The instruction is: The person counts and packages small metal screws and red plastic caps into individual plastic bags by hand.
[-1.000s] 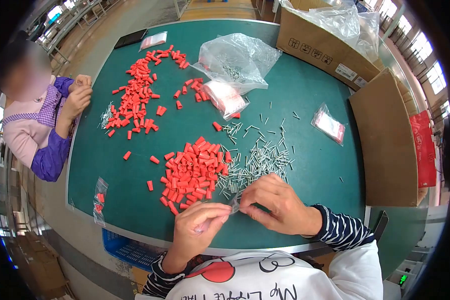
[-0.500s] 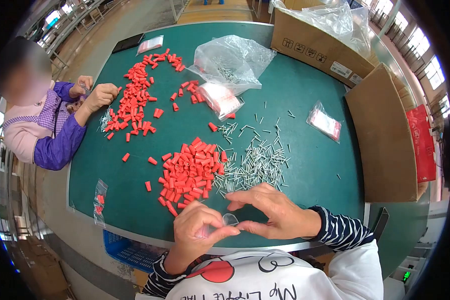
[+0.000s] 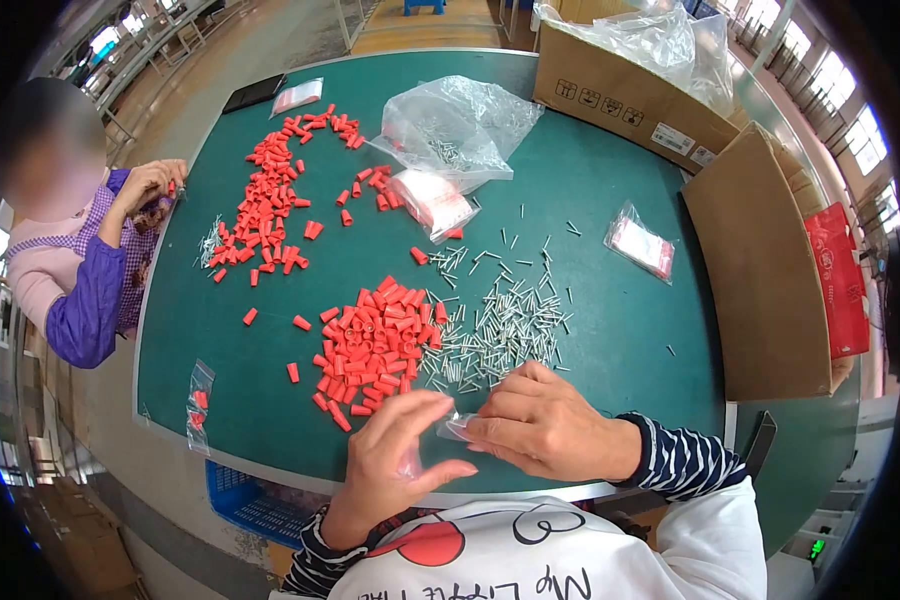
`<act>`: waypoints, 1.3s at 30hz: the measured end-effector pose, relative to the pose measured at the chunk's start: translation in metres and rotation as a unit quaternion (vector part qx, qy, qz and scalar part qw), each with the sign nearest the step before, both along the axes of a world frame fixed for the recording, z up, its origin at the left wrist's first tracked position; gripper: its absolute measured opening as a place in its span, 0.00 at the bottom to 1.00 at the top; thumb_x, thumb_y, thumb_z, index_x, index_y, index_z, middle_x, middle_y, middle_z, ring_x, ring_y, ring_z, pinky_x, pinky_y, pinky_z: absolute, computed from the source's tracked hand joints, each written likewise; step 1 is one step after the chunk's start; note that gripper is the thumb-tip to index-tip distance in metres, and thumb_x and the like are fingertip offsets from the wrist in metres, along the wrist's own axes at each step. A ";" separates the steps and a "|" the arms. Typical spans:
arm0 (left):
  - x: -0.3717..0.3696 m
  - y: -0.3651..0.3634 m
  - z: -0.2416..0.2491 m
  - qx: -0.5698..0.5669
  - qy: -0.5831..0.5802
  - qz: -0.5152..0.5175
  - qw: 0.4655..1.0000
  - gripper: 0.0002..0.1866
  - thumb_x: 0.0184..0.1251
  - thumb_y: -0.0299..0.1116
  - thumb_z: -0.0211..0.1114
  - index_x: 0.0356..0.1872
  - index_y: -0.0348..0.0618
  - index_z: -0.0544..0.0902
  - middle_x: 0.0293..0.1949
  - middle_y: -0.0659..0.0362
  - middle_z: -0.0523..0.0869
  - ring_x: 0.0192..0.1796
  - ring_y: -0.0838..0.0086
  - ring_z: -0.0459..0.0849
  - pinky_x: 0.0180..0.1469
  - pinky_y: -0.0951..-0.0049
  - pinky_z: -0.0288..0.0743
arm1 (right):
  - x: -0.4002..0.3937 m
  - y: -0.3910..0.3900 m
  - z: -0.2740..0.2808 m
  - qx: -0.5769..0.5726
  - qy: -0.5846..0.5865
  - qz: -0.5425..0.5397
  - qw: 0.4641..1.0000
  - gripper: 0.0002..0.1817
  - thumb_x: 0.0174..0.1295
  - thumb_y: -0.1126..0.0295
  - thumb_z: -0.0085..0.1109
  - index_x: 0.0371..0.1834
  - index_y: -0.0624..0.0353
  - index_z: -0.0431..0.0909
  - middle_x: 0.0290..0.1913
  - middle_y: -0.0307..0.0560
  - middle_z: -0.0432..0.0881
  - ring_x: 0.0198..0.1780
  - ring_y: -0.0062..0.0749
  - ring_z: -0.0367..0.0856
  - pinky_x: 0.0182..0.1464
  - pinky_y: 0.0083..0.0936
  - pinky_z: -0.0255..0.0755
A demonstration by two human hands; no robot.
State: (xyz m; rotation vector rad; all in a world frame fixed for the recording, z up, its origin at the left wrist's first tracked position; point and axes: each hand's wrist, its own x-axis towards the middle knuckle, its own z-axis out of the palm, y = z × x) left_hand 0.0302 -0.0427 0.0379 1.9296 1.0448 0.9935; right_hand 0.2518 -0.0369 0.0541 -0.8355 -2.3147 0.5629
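My right hand (image 3: 550, 428) pinches a small clear bag (image 3: 454, 428) just above the table's near edge. To the left of it, my left hand (image 3: 385, 455) has its thumb and forefinger spread apart, facing the bag, while its other fingers curl round some clear, pinkish plastic (image 3: 408, 462) partly hidden in the palm. Beyond my hands lie a pile of red plastic caps (image 3: 380, 335) and, to its right, a heap of silver screws (image 3: 510, 325).
A co-worker (image 3: 80, 220) sits at the left edge, near a second pile of red caps (image 3: 265, 195). A filled bag (image 3: 200, 408) lies front left. Farther back are a large clear bag (image 3: 460, 120), packs of bags (image 3: 640, 245) and cardboard boxes (image 3: 760, 270).
My right thumb and fingers have closed on the small bag, and my left thumb and forefinger have parted from it. The co-worker's hands have drawn back from the red caps.
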 end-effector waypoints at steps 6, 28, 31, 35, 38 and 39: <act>0.006 0.003 -0.017 0.048 -0.005 -0.054 0.997 0.28 0.40 0.25 0.81 0.48 0.38 0.84 0.45 0.53 0.86 0.41 0.65 0.86 0.42 0.70 0.80 | -0.001 -0.009 0.003 -0.029 0.017 0.018 0.999 0.11 0.59 0.64 0.66 0.42 0.56 0.85 0.28 0.38 0.74 0.34 0.31 0.74 0.41 0.29 0.63; -0.007 -0.009 -0.038 -0.081 -0.130 0.006 0.988 0.23 0.48 0.30 0.82 0.46 0.34 0.83 0.45 0.51 0.85 0.45 0.68 0.85 0.48 0.71 0.79 | -0.001 0.047 -0.018 0.028 -0.285 -0.113 0.951 0.08 0.48 0.70 0.64 0.30 0.61 0.77 0.33 0.48 0.77 0.38 0.41 0.80 0.38 0.35 0.75; -0.007 -0.008 -0.039 -0.065 -0.130 0.002 0.989 0.21 0.50 0.26 0.79 0.46 0.34 0.83 0.45 0.51 0.85 0.45 0.68 0.84 0.48 0.71 0.79 | 0.002 0.050 -0.019 0.011 -0.280 -0.110 0.954 0.08 0.48 0.71 0.64 0.29 0.61 0.77 0.32 0.48 0.77 0.37 0.41 0.81 0.35 0.36 0.76; -0.005 -0.010 -0.041 -0.072 -0.150 0.016 0.986 0.19 0.50 0.21 0.77 0.45 0.34 0.83 0.45 0.51 0.85 0.45 0.69 0.85 0.48 0.72 0.79 | 0.010 0.052 -0.018 -0.013 -0.238 -0.102 0.966 0.08 0.48 0.70 0.64 0.29 0.61 0.77 0.31 0.47 0.78 0.36 0.41 0.82 0.33 0.36 0.76; -0.005 -0.012 -0.041 -0.096 -0.161 0.013 0.982 0.20 0.52 0.21 0.77 0.47 0.33 0.81 0.46 0.51 0.86 0.47 0.71 0.85 0.49 0.72 0.80 | 0.017 0.051 -0.021 -0.070 -0.175 -0.105 0.976 0.08 0.49 0.72 0.66 0.31 0.60 0.79 0.30 0.48 0.79 0.33 0.39 0.81 0.33 0.33 0.76; -0.005 -0.013 -0.042 -0.116 -0.172 0.018 0.978 0.20 0.53 0.21 0.76 0.48 0.34 0.80 0.46 0.51 0.86 0.47 0.71 0.85 0.50 0.71 0.80 | 0.018 0.050 -0.022 -0.095 -0.153 -0.108 0.978 0.08 0.49 0.72 0.67 0.32 0.59 0.80 0.30 0.48 0.79 0.32 0.39 0.81 0.32 0.32 0.76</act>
